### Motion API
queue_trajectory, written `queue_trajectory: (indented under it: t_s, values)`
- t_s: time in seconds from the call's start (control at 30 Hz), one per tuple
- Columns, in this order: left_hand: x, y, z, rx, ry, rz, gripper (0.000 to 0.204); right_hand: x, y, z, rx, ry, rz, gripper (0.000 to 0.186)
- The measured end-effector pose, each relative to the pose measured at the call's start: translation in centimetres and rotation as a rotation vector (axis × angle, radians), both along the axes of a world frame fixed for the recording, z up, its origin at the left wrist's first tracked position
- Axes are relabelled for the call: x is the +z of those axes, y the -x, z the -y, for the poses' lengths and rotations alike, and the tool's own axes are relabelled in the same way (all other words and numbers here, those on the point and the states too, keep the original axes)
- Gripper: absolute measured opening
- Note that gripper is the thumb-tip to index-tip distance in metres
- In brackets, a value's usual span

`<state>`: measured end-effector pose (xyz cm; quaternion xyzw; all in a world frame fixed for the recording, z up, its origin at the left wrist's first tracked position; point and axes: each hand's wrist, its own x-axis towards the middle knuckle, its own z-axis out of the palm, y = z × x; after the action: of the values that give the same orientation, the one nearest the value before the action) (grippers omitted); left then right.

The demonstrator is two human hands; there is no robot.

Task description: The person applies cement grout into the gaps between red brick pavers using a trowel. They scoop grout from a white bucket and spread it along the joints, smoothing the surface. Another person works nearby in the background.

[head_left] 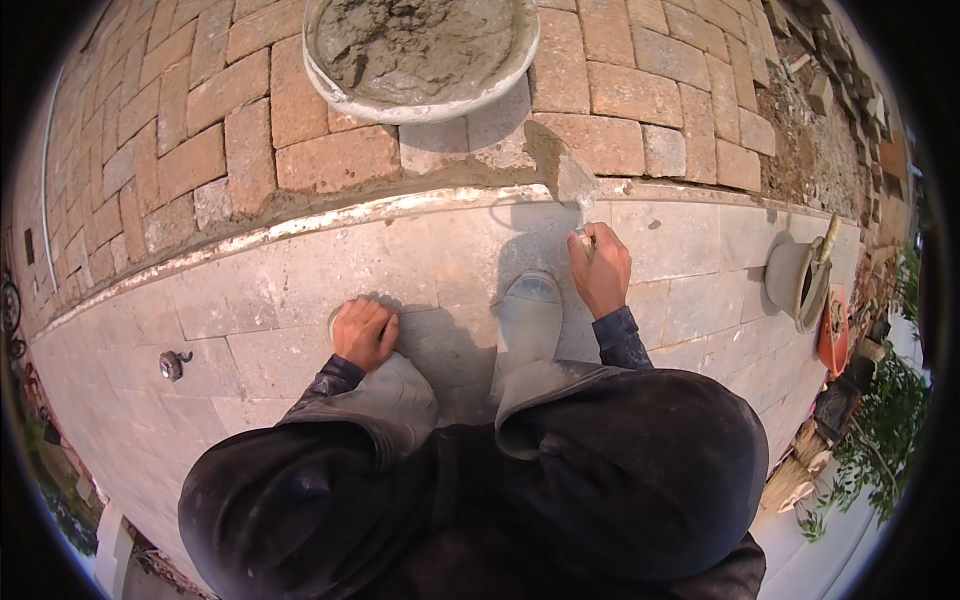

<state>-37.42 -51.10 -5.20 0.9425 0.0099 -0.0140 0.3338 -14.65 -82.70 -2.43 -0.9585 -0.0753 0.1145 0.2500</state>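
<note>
My right hand [600, 268] grips the handle of a trowel, whose mortar-smeared blade [562, 165] lies over the strip of wet mortar [480, 177] along the edge of the orange brick pavers. My left hand [362, 332] is closed, resting low beside my left boot [395, 390]; what, if anything, is inside its fingers is hidden. My right boot [530, 310] stands on pale paving slabs [255, 300] between my hands. Just beyond the trowel, a wide white-rimmed bowl [420, 110] of grey mortar sits on the pavers.
A pot [785, 280] with a long handle in it stands at the right, beside an orange container [833, 335]. Rubble and loose bricks [820, 95] line the upper right, with wood and plants [870, 430] below. A small metal object [172, 365] lies on the slabs at left.
</note>
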Motion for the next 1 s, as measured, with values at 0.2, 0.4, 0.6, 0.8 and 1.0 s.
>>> queue_trajectory:
  t_s: [0.2, 0.4, 0.6, 0.8, 1.0]
  values:
    - [0.2, -0.3, 0.1, 0.011, 0.022, 0.020, 0.008, -0.4, -2.7, 3.7, 0.045, -0.016, 0.017, 0.029]
    - [0.2, -0.1, 0.1, 0.018, 0.012, 0.014, 0.006, -0.3, -5.2, 8.7, 0.074, 0.045, 0.029, 0.030]
    - [0.3, -0.1, 0.1, 0.020, 0.022, 0.017, 0.007, 2.6, -7.1, 9.9, 0.183, 0.020, -0.070, 0.029]
    - [0.6, -0.2, 0.2, 0.012, 0.017, 0.006, 0.004, 0.7, -12.0, 11.0, 0.529, 0.150, 0.111, 0.027]
    - [0.6, -0.5, 0.4, 0.016, 0.014, 0.010, 0.005, 0.7, -17.4, 12.7, 0.548, 0.206, 0.096, 0.025]
